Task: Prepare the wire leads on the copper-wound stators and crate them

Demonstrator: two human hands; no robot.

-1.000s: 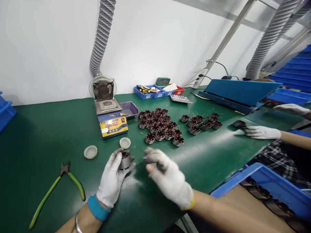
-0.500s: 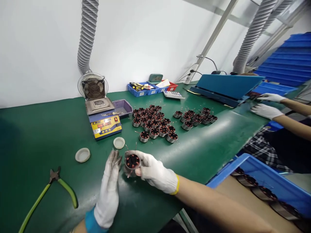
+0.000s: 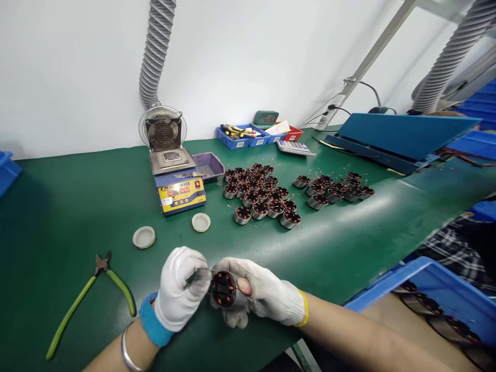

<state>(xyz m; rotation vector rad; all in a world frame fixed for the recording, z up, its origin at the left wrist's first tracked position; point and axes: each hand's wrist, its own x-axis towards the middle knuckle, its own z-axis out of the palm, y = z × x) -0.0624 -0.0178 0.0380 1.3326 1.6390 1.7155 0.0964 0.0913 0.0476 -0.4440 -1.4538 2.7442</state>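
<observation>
On the counter: pliers at left; behind-right, two dishes; behind these, a machine; to its right, clustered stators; behind those, trays; between the hands, one more stator.

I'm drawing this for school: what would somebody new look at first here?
Probably the gloved right hand, low in the middle, holding a round metal part, with the left hand close beside it. Behind them, many similar parts stand in two groups on the green table. Then maybe the big grey hose at the upper left.
</observation>
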